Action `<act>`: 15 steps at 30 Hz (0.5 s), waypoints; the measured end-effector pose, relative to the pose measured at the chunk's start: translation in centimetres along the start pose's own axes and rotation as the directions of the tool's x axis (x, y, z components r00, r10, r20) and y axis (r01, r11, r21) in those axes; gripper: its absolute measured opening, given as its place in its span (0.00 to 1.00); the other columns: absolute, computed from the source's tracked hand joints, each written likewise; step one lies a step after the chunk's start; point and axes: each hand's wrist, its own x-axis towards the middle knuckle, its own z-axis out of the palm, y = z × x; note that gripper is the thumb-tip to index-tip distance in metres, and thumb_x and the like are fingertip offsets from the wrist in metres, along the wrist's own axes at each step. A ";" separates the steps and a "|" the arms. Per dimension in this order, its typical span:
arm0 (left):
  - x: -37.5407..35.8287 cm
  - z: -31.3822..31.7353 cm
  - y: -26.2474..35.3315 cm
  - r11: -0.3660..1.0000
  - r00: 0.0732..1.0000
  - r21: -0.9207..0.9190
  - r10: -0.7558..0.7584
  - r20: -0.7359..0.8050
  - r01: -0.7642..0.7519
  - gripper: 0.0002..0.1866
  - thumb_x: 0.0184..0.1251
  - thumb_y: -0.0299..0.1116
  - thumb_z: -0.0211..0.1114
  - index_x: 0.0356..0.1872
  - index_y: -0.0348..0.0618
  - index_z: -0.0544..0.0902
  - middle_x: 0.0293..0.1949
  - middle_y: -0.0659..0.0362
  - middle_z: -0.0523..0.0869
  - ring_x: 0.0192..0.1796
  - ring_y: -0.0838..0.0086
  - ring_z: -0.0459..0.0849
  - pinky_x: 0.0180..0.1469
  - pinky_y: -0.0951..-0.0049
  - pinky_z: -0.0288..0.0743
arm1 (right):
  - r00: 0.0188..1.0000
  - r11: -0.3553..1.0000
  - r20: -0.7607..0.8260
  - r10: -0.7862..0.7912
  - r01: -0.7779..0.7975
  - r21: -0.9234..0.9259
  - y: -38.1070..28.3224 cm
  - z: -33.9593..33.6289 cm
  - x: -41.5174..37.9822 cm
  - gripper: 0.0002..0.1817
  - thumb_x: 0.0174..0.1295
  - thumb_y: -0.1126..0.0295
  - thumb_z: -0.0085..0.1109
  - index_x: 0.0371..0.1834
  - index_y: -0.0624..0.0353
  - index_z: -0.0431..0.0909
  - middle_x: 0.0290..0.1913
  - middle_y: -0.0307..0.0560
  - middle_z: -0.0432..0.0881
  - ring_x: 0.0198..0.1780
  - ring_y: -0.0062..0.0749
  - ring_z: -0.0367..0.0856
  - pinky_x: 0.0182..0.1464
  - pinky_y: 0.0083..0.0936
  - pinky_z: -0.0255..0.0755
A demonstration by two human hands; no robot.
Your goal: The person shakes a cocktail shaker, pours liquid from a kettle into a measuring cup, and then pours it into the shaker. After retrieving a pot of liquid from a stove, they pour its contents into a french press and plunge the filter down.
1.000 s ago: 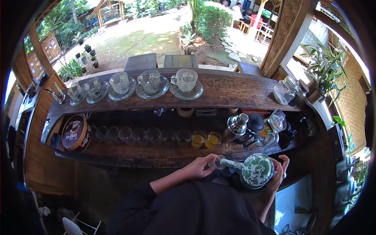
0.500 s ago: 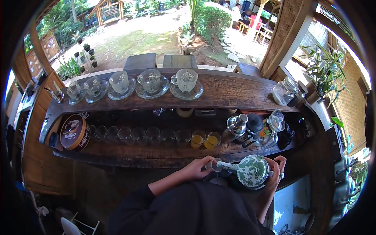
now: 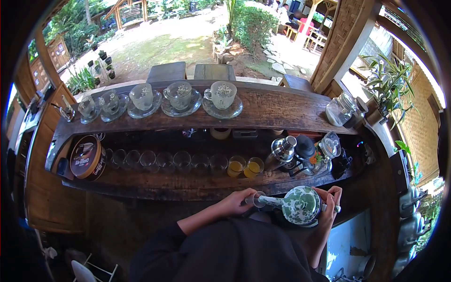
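My right hand (image 3: 330,203) grips the handle side of a green-and-white mottled teapot (image 3: 301,205), its lid toward me. The spout points left, and its tip is at the mouth of a small clear glass (image 3: 258,199). That glass is held in the closed fingers of my left hand (image 3: 239,202). Whether liquid is running into it I cannot make out. Past my left hand, on the lower shelf (image 3: 155,189), two glasses (image 3: 253,168) contain a yellow-orange drink.
A row of clear glasses (image 3: 182,160) and a round tub (image 3: 87,159) stand along the lower shelf. At its right are a metal shaker (image 3: 283,149) and a jar. Patterned glass cups (image 3: 223,95) on saucers line the upper counter. A stove (image 3: 346,242) lies low right.
The teapot and glass stay together in nearly the same place. The view has shifted slightly; otherwise my hands keep their grip.
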 end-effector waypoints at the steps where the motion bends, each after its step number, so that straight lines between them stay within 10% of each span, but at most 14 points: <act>1: 0.0 0.0 0.1 1.000 1.000 -0.004 -0.014 0.010 0.014 0.19 0.59 0.30 0.62 0.53 0.43 0.73 0.47 0.53 0.81 0.52 0.64 0.80 0.55 0.66 0.71 | 1.000 1.000 0.001 -0.001 0.001 -0.018 0.0 -0.1 0.0 0.07 0.60 0.69 0.35 0.37 0.60 0.57 0.37 0.69 0.80 0.37 0.34 0.80 0.44 0.26 0.72; 15: 0.2 0.6 -0.6 0.999 1.000 -0.052 -0.005 0.024 0.006 0.21 0.57 0.29 0.63 0.53 0.44 0.73 0.48 0.55 0.81 0.53 0.66 0.80 0.57 0.67 0.70 | 1.000 0.999 -0.018 0.014 -0.014 0.047 0.0 -0.4 -0.3 0.08 0.60 0.69 0.35 0.38 0.60 0.56 0.37 0.68 0.80 0.36 0.35 0.81 0.42 0.24 0.73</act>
